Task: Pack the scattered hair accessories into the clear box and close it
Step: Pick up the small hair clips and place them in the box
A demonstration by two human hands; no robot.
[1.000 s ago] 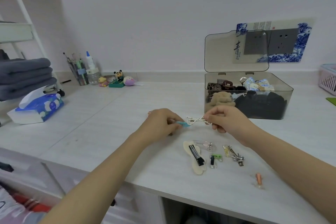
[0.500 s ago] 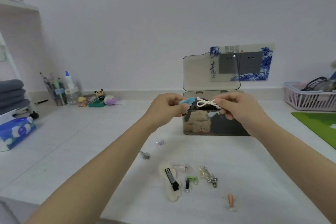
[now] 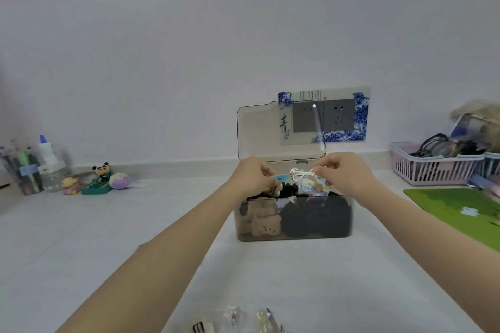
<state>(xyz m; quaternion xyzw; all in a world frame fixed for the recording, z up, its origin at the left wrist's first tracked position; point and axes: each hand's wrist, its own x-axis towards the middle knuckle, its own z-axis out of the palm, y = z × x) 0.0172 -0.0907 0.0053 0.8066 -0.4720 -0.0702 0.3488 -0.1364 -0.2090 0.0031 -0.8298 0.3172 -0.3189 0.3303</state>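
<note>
The clear box (image 3: 293,236) stands on the white counter with its lid (image 3: 259,130) upright and open. Inside lie a beige bear clip (image 3: 263,224), black hair ties (image 3: 316,217) and several small clips. Both hands hover over the box opening. My left hand (image 3: 253,177) pinches a small blue clip (image 3: 280,177). My right hand (image 3: 342,174) pinches a white bow clip (image 3: 300,174). A few loose clips (image 3: 235,317) remain on the counter at the bottom edge of the view, partly cut off.
A pink basket (image 3: 433,170) with glasses stands at the right, beside a green mat (image 3: 460,211). At the left are small toys (image 3: 100,180), a bottle (image 3: 50,165) and a pen holder (image 3: 20,170). A wall socket panel (image 3: 341,116) sits behind the box.
Both hands have carried the blue clip and the white bow clip from the counter's front up and over the open box. The view has lifted, so the loose clips sank to the bottom edge.
</note>
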